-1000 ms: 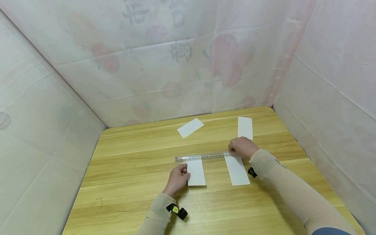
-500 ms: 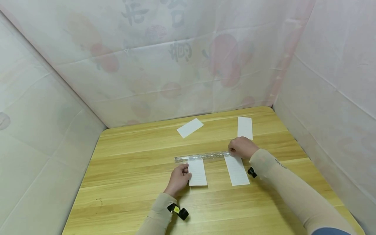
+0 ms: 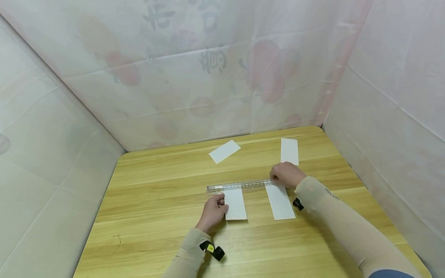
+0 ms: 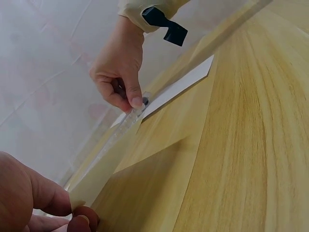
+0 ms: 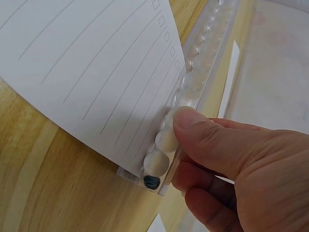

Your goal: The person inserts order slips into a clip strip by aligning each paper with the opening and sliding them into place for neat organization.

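Observation:
A clear plastic strip point(image 3: 249, 184) with a row of round bumps lies crosswise over the top edges of two white paper slips. My right hand point(image 3: 289, 175) pinches the strip's right end between thumb and fingers; the right wrist view shows a dark spot at that end of the strip point(image 5: 203, 72). The right slip point(image 3: 281, 204), printed with lines and small boxes, slants below this hand. By its left edge, my left hand point(image 3: 213, 212) pinches the other slip point(image 3: 235, 204) between thumb and fingers. In the left wrist view that slip point(image 4: 104, 166) is lifted at an angle off the table.
Two more white slips lie farther back on the wooden table point(image 3: 146, 216): a slanted slip point(image 3: 224, 151) at the middle and an upright slip point(image 3: 289, 150) just beyond my right hand. Pale printed cloth point(image 3: 194, 88) walls off the back and both sides.
My left hand has slid slightly to the right, carrying the left slip along under the strip. The right hand, the strip and the right slip stay nearly where they were.

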